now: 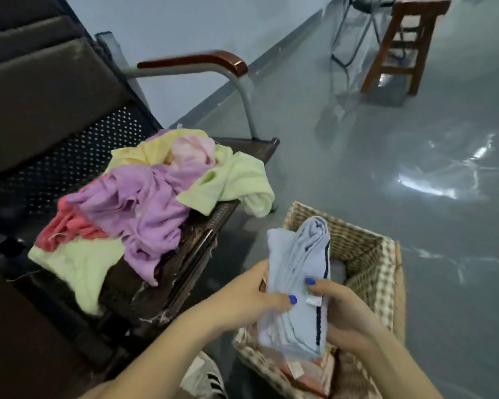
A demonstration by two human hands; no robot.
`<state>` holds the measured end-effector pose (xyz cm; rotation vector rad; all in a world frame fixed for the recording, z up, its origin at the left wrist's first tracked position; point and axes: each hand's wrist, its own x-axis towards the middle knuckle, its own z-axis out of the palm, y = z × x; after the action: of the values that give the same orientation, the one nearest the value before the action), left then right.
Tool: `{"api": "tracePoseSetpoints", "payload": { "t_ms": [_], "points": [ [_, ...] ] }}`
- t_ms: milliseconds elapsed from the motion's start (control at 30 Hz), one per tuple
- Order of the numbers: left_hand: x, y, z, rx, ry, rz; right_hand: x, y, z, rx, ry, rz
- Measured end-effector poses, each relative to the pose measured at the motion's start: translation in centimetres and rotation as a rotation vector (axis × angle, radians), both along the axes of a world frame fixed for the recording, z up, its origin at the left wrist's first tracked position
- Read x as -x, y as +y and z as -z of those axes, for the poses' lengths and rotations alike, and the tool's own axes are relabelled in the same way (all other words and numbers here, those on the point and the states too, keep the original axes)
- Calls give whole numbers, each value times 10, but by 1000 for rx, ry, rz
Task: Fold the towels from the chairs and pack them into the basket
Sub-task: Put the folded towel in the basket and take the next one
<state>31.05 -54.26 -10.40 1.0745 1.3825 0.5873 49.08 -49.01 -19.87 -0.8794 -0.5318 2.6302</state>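
Hands gripped a folded light-blue towel (pixel 297 283) over the wicker basket (pixel 383 283) at five o'clock: the left hand (pixel 251 300) pinched its left edge, the right hand (pixel 340 315) its right. Crumpled towels (pixel 144 203) were heaped on the chair seat (pixel 185 254) at nine o'clock.

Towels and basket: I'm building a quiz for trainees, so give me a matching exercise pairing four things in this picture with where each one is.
Things:
1. blue towel
2. purple towel
3. basket
4. stool

Places:
A. on the chair seat
B. far across the floor, top right
C. held in both hands, left hand and right hand
D. on the floor beside the chair

Pairs: 1-C, 2-A, 3-D, 4-B
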Motion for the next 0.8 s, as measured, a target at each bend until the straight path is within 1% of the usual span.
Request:
{"api": "tracePoseSetpoints", "payload": {
  "t_ms": [33,67,100,133,200,267,367,433,567,700,767,800],
  "points": [
    [-2,1,4,12,57,71,-5,8,-9,-205,-83,-2],
    [-1,1,6,29,142,141,-6,6,-4,-253,-94,4],
    [4,2,6,52,224,183,-12,15,1,-254,-162,67],
    [12,2,7,67,286,178,-17,31,2,-286,-265,90],
    [33,1,8,47,355,57,-30,58,18,-392,-465,93],
    [51,-2,10,14,389,-101,-37,95,29,-468,-583,30],
    [64,-9,12,37,358,-222,-29,136,50,-612,-698,-219],
    [68,-16,12,54,340,-212,-16,154,68,-647,-785,-400],
    [77,-29,12,101,327,-150,6,176,95,-563,-877,-718],
    [88,-33,15,138,271,-122,19,187,127,-437,-1003,-944],
    [91,-30,16,120,260,-107,29,188,134,-487,-1124,-1048],
    [91,-29,16,122,244,-103,34,190,135,-551,-1189,-1094]
  ]
}}
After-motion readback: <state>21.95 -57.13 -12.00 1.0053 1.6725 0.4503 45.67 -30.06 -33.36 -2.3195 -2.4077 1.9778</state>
